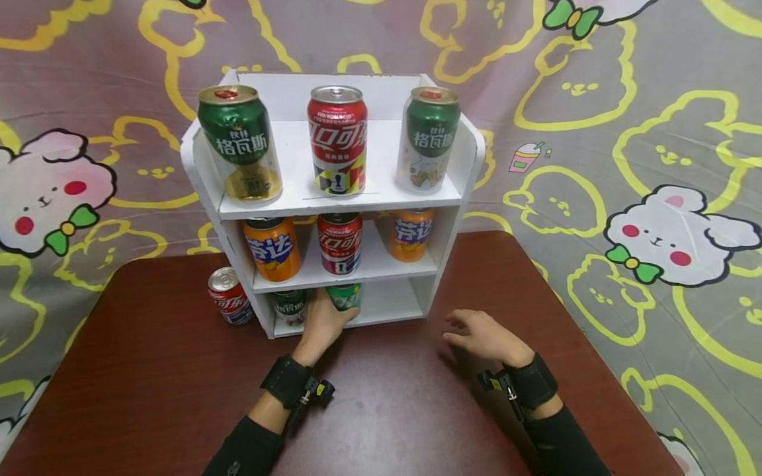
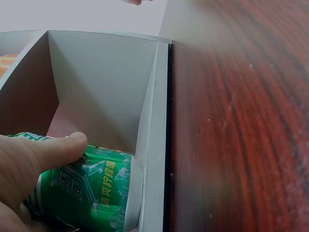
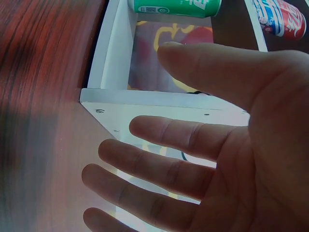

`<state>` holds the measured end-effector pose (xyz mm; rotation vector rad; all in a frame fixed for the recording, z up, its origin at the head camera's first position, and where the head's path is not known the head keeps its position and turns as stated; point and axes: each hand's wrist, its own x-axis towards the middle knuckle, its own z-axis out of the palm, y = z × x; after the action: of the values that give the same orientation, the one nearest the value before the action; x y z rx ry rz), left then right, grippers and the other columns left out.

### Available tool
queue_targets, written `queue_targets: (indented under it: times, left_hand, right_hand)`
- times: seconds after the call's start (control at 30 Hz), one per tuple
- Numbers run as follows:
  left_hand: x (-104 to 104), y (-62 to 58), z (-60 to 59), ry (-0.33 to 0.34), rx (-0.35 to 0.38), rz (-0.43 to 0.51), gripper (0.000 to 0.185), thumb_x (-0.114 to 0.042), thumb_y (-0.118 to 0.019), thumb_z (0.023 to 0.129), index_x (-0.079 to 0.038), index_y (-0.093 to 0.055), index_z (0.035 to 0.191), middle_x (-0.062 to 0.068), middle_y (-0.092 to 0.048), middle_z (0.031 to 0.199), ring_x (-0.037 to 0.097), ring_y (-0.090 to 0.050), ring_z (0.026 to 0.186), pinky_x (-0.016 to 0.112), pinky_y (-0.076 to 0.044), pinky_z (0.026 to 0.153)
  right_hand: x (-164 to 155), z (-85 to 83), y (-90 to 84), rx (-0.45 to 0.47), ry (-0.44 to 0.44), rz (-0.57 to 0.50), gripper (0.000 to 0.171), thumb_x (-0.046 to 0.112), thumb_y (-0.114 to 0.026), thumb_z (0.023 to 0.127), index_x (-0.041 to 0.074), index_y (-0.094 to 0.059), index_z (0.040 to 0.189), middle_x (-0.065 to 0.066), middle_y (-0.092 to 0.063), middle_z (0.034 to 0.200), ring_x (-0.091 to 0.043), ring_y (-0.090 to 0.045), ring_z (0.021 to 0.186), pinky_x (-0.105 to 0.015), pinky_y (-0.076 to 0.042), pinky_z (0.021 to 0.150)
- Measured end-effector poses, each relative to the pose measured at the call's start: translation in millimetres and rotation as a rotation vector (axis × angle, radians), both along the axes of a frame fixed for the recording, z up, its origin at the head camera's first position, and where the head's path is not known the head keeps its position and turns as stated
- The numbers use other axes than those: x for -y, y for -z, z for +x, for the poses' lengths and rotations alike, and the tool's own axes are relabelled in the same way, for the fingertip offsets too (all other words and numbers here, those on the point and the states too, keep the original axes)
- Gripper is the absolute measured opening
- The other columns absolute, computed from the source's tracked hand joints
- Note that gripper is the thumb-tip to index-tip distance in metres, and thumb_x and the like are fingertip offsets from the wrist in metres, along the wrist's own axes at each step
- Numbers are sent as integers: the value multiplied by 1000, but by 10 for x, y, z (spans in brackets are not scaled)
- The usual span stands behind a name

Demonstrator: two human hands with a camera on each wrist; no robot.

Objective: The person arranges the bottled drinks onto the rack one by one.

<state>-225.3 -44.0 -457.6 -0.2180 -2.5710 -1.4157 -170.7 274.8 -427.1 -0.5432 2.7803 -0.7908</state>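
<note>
Two hands are on the worktop [image 1: 149,370]. The left hand [image 1: 321,324] grasps the light green can [image 1: 344,296] with curled fingers [image 2: 53,150], inside the shelf's [image 1: 470,152] bottom compartment. The right hand [image 1: 485,337] rests nearby, fingers [image 3: 159,169] released, holding nothing.

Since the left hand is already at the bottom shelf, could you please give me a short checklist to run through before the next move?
1. Left hand grips the light green can: ok; thumb lies across it.
2. Space beside that can in the bottom compartment: ok, bare to the right wall.
3. Dark green can to the left kept apart: cannot tell, gap is hidden.
4. Right hand out of the way: ok; open over the table, holding nothing.
5. Red can outside the shelf standing steady: not ok, it tilts.
</note>
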Motion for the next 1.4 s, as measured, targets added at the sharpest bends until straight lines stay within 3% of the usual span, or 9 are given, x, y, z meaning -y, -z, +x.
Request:
queue_targets:
  times: [0.5,0.87,1.13,1.4]
  left_hand:
    - [2,-11,-56,66,107,66,85,-10,-81,74,3,-27,139,27,-52,122,39,-50,114,49,-37,99]
    - [18,-44,-65,82,209,85,79,-4,-79,73,6,-33,136,26,-50,125,40,-48,117,50,-36,100]
    - [17,-30,-70,98,168,71,78,-6,-79,74,4,-32,136,25,-52,123,39,-50,114,49,-37,98]
    - [-7,-28,-44,64,135,49,80,-10,-81,73,2,-33,136,23,-53,121,37,-51,113,48,-39,97]
  right_hand:
    - [-5,0,-17,0,4,-2,43,26,-63,92,-5,-56,122,-19,-60,116,-30,-61,103,-42,-52,82]
    - [-8,7,-15,-4,4,-1,42,26,-63,92,-4,-57,121,-19,-61,116,-30,-61,103,-43,-51,82]
    - [-14,-2,4,-13,6,-2,42,27,-63,92,-3,-57,121,-18,-61,115,-30,-61,102,-42,-51,82]
    - [-20,-5,18,-12,10,1,43,27,-63,92,-3,-57,121,-17,-61,115,-29,-61,102,-42,-51,82]
